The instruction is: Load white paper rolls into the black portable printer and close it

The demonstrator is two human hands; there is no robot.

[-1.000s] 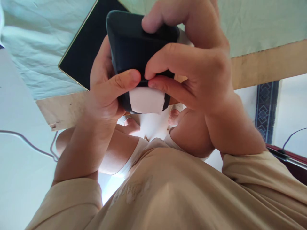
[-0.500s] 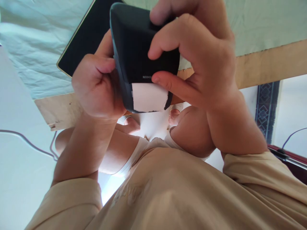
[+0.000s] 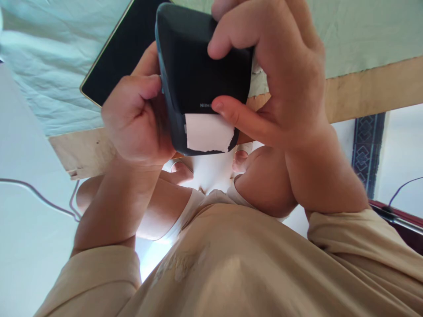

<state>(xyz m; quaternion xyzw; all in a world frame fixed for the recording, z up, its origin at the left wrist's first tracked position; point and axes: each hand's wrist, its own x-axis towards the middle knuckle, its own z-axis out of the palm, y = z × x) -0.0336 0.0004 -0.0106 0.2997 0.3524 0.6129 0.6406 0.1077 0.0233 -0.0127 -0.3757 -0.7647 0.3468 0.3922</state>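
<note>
A black label printer (image 3: 198, 66) with blue-grey sides is held up over the table's near edge. Pale letters, partly covered by a thumb, run above a torn-edged white patch (image 3: 209, 133) at its lower end. My left hand (image 3: 135, 114) is closed round its left side, thumb against the edge and the other fingers mostly hidden behind. On the right, my right hand (image 3: 280, 66) grips the printer, its thumb lying beside the lettering and a bent finger on the black face. Its other fingers are partly out of frame.
Behind the printer, a dark flat tablet-like thing (image 3: 115, 57) with a thin gold rim lies on a pale green cloth (image 3: 370, 35). The wooden table edge (image 3: 373, 88) runs below the cloth. A grey cable (image 3: 39, 196) hangs at left. My knees and feet are underneath.
The printer has shifted slightly to the right with both hands. The bent finger of my right hand has moved up its face, while the thumb stays near the lettering.
</note>
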